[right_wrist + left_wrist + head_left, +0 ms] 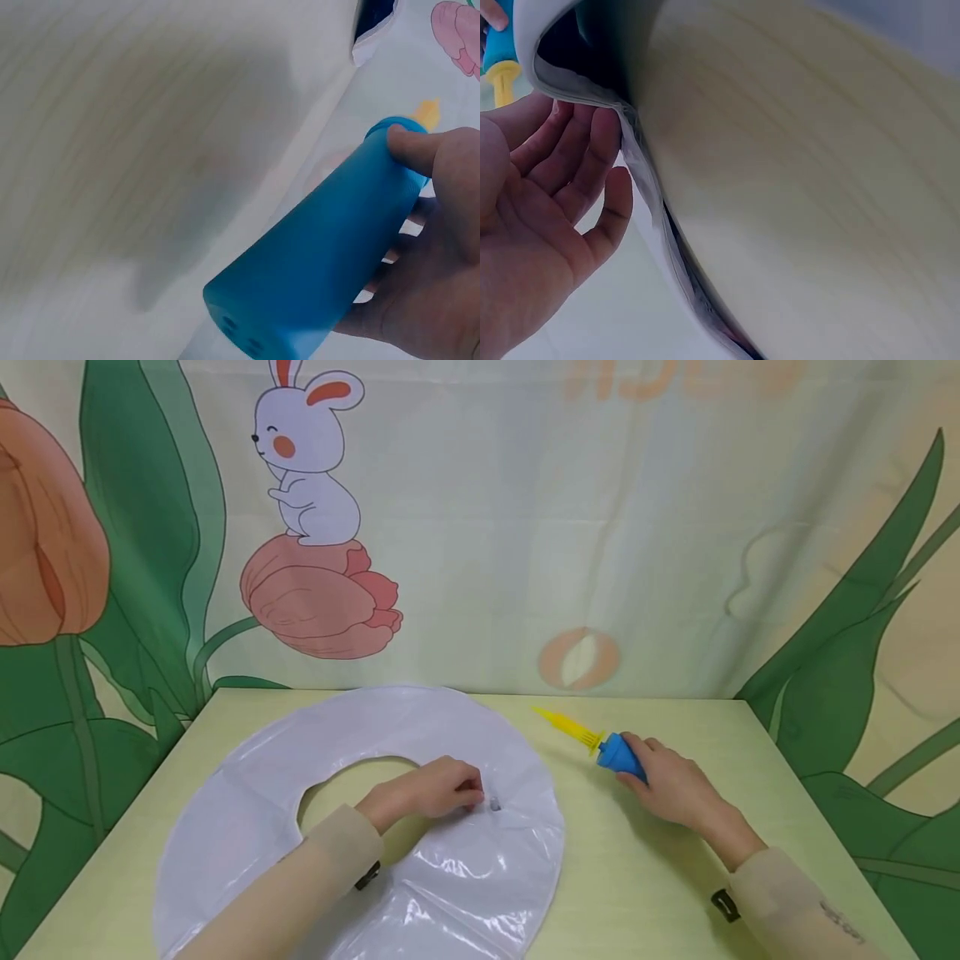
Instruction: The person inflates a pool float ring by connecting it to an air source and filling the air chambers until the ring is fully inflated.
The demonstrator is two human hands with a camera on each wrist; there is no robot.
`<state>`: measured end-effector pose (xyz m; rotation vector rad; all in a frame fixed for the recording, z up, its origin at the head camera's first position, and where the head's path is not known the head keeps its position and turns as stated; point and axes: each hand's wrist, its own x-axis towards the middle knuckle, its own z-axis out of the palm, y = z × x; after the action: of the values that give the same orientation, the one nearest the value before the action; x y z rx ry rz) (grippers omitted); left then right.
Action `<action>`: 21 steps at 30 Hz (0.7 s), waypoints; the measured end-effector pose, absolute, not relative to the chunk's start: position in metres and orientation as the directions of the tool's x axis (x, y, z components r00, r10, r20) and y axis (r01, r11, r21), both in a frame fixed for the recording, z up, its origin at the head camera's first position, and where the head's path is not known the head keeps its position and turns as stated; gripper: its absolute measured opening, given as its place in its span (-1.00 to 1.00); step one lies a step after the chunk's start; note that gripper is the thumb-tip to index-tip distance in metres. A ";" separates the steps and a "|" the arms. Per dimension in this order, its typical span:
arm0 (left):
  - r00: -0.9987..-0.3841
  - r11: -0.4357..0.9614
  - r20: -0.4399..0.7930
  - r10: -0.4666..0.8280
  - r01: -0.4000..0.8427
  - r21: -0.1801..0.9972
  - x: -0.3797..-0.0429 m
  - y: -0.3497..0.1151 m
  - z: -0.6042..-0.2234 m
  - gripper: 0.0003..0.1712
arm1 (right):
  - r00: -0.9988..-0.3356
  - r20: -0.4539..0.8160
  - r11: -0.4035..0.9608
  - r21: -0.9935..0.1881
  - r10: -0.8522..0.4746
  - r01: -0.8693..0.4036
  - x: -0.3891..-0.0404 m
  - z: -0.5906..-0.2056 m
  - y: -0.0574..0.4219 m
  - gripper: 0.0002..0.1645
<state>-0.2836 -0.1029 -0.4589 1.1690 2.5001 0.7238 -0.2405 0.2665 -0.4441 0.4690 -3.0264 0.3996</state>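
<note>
A flat, glossy white inflatable ring [247,802] lies on the table, wrinkled at the front, with a small clear valve [495,804] on its right side. Over the inner edge of the ring is my left hand [438,785], its fingertips close to the valve. In the left wrist view the fingers of this hand [555,180] are loosely bent at the ring's edge, the thumb apart from them. Off to the right, my right hand [671,781] grips a blue hand pump [300,240] around its body. The pump's yellow nozzle [566,724] points up and left, toward the back.
The pale yellow-green table [637,893] extends to the right of the ring. Behind it hangs a curtain [480,527] printed with a rabbit, tulips and leaves. A dark clip [725,906] sits beneath the right sleeve, another [367,875] beneath the left.
</note>
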 end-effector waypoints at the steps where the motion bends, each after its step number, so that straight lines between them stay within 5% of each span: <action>1: -0.631 0.545 -0.047 0.775 0.628 0.556 -0.284 -0.105 -0.458 -0.83 | -0.951 0.088 0.919 -0.244 -0.297 -0.310 -0.240 -0.444 0.266 -0.24; 21: -0.642 0.547 -0.042 0.766 0.616 0.567 -0.288 -0.112 -0.460 -0.83 | -0.857 0.022 0.820 -0.279 -0.515 -0.500 -0.235 -0.446 0.264 -0.28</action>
<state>-0.2883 -0.1119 -0.4601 1.1476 2.5011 0.7521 -0.2353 0.2640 -0.4456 0.8507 -3.0482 0.4440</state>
